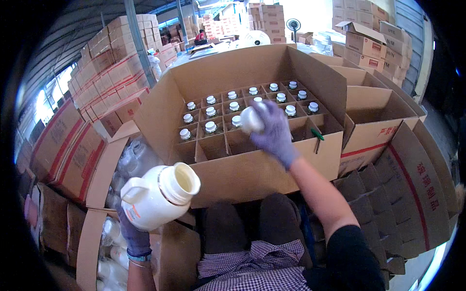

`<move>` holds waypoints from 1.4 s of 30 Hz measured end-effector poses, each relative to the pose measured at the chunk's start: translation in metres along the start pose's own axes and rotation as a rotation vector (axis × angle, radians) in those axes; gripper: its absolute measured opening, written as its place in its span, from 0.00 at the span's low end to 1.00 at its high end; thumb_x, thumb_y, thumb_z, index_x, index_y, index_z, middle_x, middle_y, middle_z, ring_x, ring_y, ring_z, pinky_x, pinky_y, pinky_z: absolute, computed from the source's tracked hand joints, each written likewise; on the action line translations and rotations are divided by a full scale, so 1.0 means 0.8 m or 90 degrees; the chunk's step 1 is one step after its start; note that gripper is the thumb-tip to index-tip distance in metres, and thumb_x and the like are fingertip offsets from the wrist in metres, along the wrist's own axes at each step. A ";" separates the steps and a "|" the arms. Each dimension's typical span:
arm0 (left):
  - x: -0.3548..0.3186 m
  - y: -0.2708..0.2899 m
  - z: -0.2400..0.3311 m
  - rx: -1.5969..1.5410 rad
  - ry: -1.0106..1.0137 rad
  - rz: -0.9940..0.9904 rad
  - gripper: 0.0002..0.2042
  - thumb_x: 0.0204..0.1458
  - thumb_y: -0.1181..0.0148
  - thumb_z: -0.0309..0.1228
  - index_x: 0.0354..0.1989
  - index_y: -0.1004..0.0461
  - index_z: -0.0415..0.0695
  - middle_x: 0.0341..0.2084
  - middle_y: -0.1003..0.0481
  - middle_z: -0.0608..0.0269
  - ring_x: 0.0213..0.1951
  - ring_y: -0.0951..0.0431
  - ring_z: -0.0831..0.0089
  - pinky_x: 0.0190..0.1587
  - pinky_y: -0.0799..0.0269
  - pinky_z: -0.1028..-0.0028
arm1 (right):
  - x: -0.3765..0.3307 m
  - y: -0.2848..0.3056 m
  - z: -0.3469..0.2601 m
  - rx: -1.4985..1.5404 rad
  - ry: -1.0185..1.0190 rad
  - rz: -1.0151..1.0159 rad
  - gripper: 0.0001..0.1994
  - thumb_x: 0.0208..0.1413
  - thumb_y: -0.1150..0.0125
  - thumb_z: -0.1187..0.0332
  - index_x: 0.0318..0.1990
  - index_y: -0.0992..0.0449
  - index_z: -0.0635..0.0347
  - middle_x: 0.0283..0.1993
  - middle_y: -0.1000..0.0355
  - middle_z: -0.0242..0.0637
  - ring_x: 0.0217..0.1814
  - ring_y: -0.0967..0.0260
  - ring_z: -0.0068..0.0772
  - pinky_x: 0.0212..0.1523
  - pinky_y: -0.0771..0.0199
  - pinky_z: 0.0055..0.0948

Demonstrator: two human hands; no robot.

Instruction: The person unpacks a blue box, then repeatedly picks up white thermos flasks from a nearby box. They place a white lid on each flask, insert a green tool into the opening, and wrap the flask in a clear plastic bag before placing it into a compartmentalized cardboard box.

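A white thermos jug [156, 198] with a side handle and an uncovered wide mouth is tilted in my left hand [134, 234], whose gloved fingers wrap round its lower side. My right hand [274, 130], also in a grey-purple glove, is closed on a white rounded piece [251, 120], blurred by motion; its exact kind cannot be made out. That hand hovers above the front part of a large open carton [255, 173]. Cardboard dividers split the carton into cells, and several white-capped bottles [210, 127] stand upright in them. A few front cells hold no capped bottle.
A green-handled tool [317, 134] hangs on the carton's front wall. Left of my knees, open boxes hold plastic-wrapped white jugs [114, 257]. Open cartons [371, 114] and folded dividers [369, 199] crowd the right. Stacked boxes [109, 43], a fan [293, 24] and other people stand farther back.
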State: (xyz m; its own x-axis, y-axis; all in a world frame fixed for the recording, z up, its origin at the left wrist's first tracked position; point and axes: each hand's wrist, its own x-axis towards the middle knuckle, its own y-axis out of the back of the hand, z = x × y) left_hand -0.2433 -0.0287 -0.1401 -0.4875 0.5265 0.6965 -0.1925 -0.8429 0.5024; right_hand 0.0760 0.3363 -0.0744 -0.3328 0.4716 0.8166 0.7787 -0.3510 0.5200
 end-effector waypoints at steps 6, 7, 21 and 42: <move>0.019 -0.018 0.067 -0.051 0.045 0.045 0.25 0.65 0.51 0.47 0.60 0.34 0.37 0.52 0.28 0.53 0.54 0.28 0.65 0.58 0.33 0.66 | 0.059 -0.074 0.114 -0.193 -0.185 -0.230 0.31 0.54 0.36 0.48 0.64 0.30 0.48 0.64 0.35 0.55 0.64 0.34 0.58 0.60 0.29 0.48; 0.014 -0.016 0.067 -0.166 0.122 0.080 0.28 0.66 0.56 0.52 0.59 0.35 0.37 0.51 0.29 0.54 0.54 0.29 0.65 0.58 0.34 0.65 | 0.052 -0.070 0.072 -0.023 -0.091 -0.123 0.28 0.58 0.37 0.48 0.61 0.27 0.54 0.57 0.29 0.54 0.58 0.29 0.56 0.57 0.27 0.47; 0.001 -0.070 0.094 -0.123 -0.016 -0.115 0.27 0.69 0.63 0.51 0.57 0.35 0.37 0.43 0.25 0.53 0.48 0.25 0.62 0.54 0.31 0.62 | -0.105 0.075 -0.100 0.392 0.289 -0.250 0.45 0.47 0.27 0.47 0.68 0.41 0.59 0.67 0.43 0.58 0.70 0.43 0.58 0.69 0.41 0.52; 0.150 -0.265 0.150 -0.140 -0.121 -0.151 0.13 0.60 0.41 0.39 0.46 0.27 0.44 0.35 0.23 0.48 0.39 0.22 0.52 0.45 0.28 0.58 | -0.237 0.181 -0.012 0.199 -0.101 0.092 0.29 0.40 0.23 0.61 0.52 0.27 0.54 0.56 0.35 0.48 0.58 0.36 0.49 0.57 0.33 0.47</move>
State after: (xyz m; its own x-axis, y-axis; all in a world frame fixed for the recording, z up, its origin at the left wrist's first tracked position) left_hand -0.1588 0.2261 -0.1015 -0.2451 0.7036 0.6670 -0.4695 -0.6880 0.5533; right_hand 0.2467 0.1883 -0.1512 -0.1405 0.5636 0.8140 0.9446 -0.1701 0.2809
